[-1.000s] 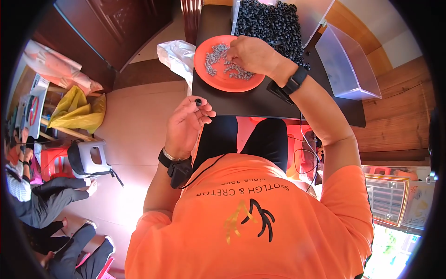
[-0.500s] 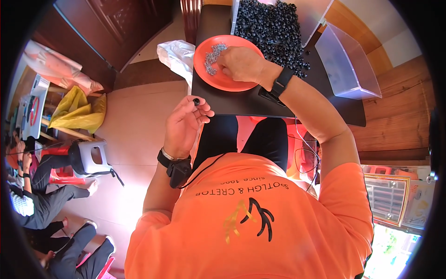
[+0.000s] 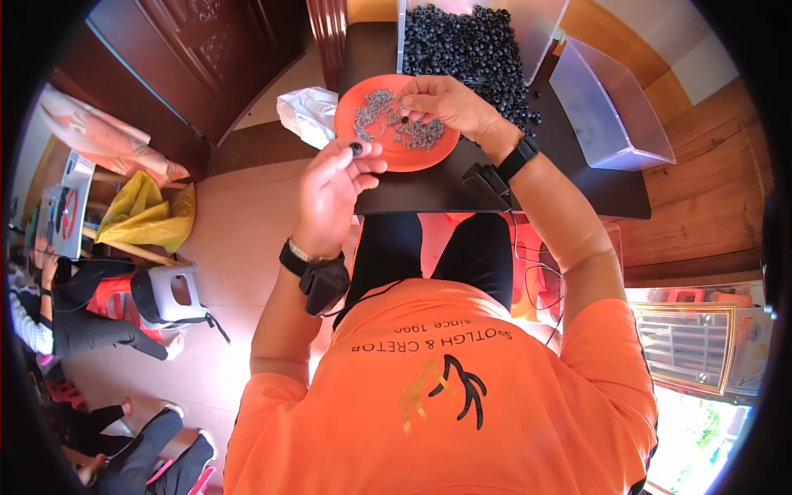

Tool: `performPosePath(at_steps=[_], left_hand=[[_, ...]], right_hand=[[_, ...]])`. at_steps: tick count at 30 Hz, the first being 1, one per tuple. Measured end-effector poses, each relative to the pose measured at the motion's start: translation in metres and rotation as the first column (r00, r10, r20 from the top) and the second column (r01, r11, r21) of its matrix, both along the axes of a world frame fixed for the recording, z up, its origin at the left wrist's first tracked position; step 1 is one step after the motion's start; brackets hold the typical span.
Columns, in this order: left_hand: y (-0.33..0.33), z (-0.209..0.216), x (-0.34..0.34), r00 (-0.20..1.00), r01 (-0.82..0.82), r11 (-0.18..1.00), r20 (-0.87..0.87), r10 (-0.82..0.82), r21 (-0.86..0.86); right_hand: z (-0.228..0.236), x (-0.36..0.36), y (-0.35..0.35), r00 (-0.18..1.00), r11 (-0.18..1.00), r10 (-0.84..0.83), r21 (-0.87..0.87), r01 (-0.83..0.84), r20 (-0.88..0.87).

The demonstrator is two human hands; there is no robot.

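Note:
A small round black plastic part is pinched between the thumb and forefinger of my left hand, just off the near left rim of the plate. Its other fingers are loosely curled. Over the orange plate is my right hand, with thumb and fingers drawn together in a pinch. A dark speck shows by its fingertips; what they hold is too small to make out. Tiny grey pieces lie scattered on the plate, in two loose patches.
A clear bin holds a heap of black parts, some spilled onto the dark table. To its right stands another clear plastic box. A white bag lies left of the plate. Other people sit at the far left.
My right hand has drawn back from among the grey pieces toward the plate's right side, uncovering more of them. My left hand has come up closer to the plate, still holding the black part.

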State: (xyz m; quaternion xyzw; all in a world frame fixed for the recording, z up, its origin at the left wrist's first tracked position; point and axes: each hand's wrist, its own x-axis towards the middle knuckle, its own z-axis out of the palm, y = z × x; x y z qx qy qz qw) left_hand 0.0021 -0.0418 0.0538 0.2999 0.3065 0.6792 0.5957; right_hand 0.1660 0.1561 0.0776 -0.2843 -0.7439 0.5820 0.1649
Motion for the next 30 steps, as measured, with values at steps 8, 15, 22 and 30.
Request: performPosePath(at_steps=[8, 15, 22, 30], left_hand=[[0.029, 0.009, 0.015, 0.986, 0.025, 0.997, 0.168, -0.012, -0.075], [0.024, 0.008, 0.031, 0.968, 0.138, 0.988, 0.203, -0.15, 0.075], [0.022, 0.006, 0.04, 0.962, 0.168, 0.978, 0.195, -0.19, 0.122], [0.02, 0.004, 0.045, 0.945, 0.189, 0.979, 0.258, -0.203, 0.078]], right_hand=[[0.023, 0.004, -0.047, 0.931, 0.995, -0.081, -0.081, 0.056, -0.356], [0.02, 0.014, -0.084, 0.866, 0.992, -0.013, -0.117, -0.053, -0.499], [0.015, 0.021, -0.09, 0.882, 0.991, -0.071, -0.134, 0.009, -0.466], [0.022, 0.031, -0.104, 0.907, 0.937, -0.072, 0.284, 0.204, -0.415]])
